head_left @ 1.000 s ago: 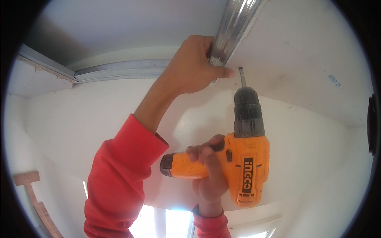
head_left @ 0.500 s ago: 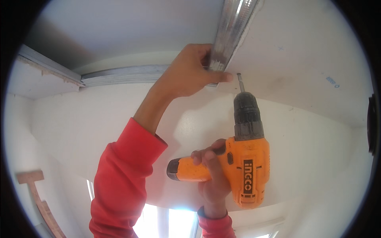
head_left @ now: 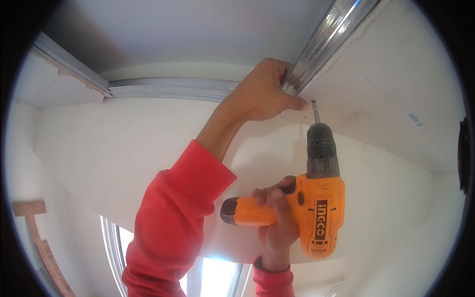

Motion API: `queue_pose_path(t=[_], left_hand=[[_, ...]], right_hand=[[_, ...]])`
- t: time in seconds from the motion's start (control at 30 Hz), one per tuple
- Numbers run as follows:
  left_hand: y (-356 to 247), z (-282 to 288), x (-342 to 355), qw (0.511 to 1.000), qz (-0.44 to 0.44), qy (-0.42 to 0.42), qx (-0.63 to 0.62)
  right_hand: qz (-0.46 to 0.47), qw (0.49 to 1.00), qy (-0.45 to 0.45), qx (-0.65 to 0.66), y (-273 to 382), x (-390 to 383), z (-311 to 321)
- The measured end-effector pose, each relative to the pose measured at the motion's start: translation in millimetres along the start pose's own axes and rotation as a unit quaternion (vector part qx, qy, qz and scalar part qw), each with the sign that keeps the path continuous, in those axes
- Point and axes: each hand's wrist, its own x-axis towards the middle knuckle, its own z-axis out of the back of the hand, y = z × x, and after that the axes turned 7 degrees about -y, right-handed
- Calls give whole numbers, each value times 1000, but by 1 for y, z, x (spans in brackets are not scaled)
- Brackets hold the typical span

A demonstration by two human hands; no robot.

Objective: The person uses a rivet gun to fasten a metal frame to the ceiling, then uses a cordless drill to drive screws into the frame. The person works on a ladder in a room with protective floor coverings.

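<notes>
My left hand (head_left: 264, 94) grips the end of a shiny metal channel (head_left: 326, 42) at the edge of a white ceiling panel (head_left: 376, 84). Its fingers go behind the channel, partly hidden, while the thumb presses against the panel's underside. In my right hand (head_left: 281, 218) is an orange and black cordless drill (head_left: 321, 203), held by its handle with the bit pointing up. The bit (head_left: 316, 115) ends close beside my left thumb, by the panel. A small dark piece, perhaps a screw, is at its tip; whether it touches the panel I cannot tell.
Another metal channel (head_left: 173, 88) runs along the white wall (head_left: 123, 143) to the left. A panel with a ragged edge (head_left: 64, 81) lies at far left. Below it a wooden T-shaped piece (head_left: 39, 232) leans. A bright window (head_left: 217, 277) is under my arms.
The view has shifted, so the channel, both hands and the drill appear farther right. The drill's bit is slightly nearer my left thumb. Both hands keep their holds.
</notes>
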Motion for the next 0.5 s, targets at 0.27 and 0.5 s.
queue_pose_path(t=[0.27, 0.5], left_hand=[[1, 2, 0, 1000, -12, 0, -24], [1, 1, -3, 1000, -26, 0, -10]], right_hand=[[-4, 999, 35, 28, -5, 4, 11], [-1, 998, 40, 43, -6, 5, 16]])
